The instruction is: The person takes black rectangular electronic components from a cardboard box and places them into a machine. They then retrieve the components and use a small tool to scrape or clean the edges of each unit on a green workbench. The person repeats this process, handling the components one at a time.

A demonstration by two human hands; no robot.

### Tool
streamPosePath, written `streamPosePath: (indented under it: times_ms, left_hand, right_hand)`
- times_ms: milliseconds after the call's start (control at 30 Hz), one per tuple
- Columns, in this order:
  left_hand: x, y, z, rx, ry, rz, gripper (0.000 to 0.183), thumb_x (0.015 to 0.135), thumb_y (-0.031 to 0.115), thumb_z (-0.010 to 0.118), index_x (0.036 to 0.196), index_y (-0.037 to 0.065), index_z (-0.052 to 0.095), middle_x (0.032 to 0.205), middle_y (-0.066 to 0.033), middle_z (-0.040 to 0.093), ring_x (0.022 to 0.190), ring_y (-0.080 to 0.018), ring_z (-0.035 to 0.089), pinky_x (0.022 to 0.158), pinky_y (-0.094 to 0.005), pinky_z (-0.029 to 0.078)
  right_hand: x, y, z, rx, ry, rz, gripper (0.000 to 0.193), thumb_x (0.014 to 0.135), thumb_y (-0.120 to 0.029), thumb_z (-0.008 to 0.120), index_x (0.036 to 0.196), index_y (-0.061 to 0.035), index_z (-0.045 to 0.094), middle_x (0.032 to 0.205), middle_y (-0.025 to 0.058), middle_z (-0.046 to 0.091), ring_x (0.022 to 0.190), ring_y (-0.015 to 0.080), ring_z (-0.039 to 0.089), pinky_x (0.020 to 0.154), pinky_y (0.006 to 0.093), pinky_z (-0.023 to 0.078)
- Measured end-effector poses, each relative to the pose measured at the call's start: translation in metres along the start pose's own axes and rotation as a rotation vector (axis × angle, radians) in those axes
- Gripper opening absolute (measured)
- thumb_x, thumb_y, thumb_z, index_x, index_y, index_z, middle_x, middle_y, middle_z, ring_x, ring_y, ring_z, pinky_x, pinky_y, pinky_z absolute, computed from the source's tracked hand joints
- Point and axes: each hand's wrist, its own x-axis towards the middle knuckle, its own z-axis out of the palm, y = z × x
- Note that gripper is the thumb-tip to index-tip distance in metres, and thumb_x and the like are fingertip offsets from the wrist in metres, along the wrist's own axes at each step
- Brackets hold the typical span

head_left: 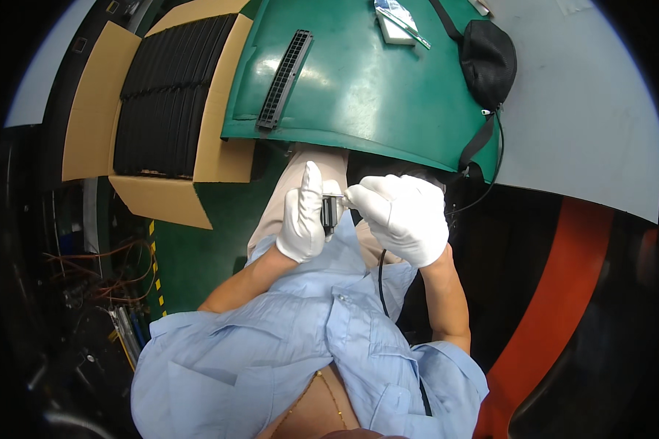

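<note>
Both of my hands wear white gloves and meet above my lap, just off the near edge of the green table. My left hand is closed around a small black ribbed block, its thumb pointing up along the side. Against the top of that block my right hand comes in from the right, fingertips pinched together. A thin silvery strip shows between the block and the right fingertips. What the right fingers pinch, if anything, is too small and covered to name.
On the green table lies a long black slotted strip. A clear packet and a black pouch with straps lie farther back. Left stands an open cardboard box packed with black parts. A black cable hangs below my right hand.
</note>
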Motion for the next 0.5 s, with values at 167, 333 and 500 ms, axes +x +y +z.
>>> streamPosePath:
  times_ms: [167,333,500]
  left_hand:
    - [0.003,-0.009,-0.002,-0.019,-0.019,0.039,0.073,0.112,0.050,0.018,0.064,0.006,0.051,0.052,0.0017,0.042,0.045,-0.0070,0.035,0.047,-0.0255,0.030]
    - [0.005,-0.009,0.000,0.020,-0.062,0.108,0.073,0.112,0.050,0.016,0.063,0.006,0.048,0.051,0.0021,0.040,0.045,-0.0072,0.034,0.047,-0.0257,0.029]
    - [0.004,-0.010,-0.003,0.077,-0.071,0.090,0.079,0.108,0.058,0.009,0.059,0.009,0.045,0.050,0.0018,0.040,0.044,-0.0075,0.035,0.047,-0.0246,0.030]
  right_hand:
    - [-0.014,-0.008,0.005,-0.076,0.077,-0.040,0.020,0.074,-0.015,0.066,0.093,-0.0163,0.062,0.074,-0.0017,0.053,0.060,0.0153,0.054,0.051,0.0307,0.043]
    - [-0.024,-0.014,-0.006,0.006,-0.008,-0.071,0.025,0.073,-0.016,0.067,0.098,-0.0167,0.065,0.077,-0.0033,0.056,0.060,0.0147,0.054,0.052,0.0319,0.043]
    - [-0.024,-0.012,-0.012,0.140,0.040,-0.030,0.035,0.063,-0.014,0.078,0.097,-0.0150,0.071,0.084,-0.0025,0.068,0.061,0.0168,0.061,0.053,0.0296,0.045]
